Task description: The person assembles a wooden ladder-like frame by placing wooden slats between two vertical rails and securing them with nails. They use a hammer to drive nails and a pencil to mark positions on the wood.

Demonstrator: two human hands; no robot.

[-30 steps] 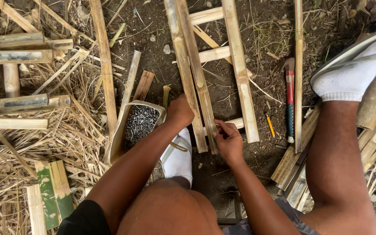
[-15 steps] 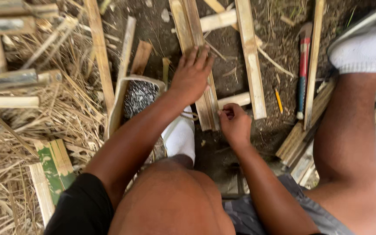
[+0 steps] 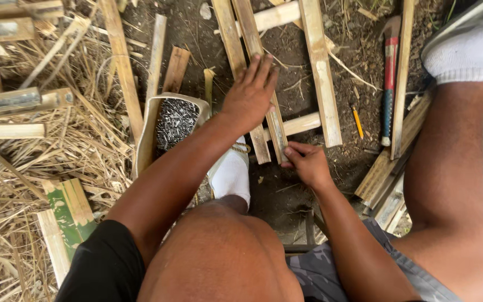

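Two pale bamboo slats [image 3: 252, 84] lie flat on bare soil, side by side and touching, running from 12 toward 6 o'clock. They cross over a shorter slat [image 3: 300, 124] lying crosswise beneath their lower ends.

You sit outdoors, makeshift bamboo-working spot: bare dirt ground [image 3: 286, 190], dry straw [image 3: 23, 168] at left, split bamboo slats [image 3: 320, 72] all about, bag of nails [image 3: 175, 120], hammer [image 3: 389, 84], pencil [image 3: 358, 122].

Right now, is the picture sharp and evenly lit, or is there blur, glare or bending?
Head view: soft, even daylight, no hard shadows or glare; left hand, right hand and bamboo slats are sharp; the near thigh looks oversized from closeness; straight slats lean toward the edges, a mild wide-angle effect.
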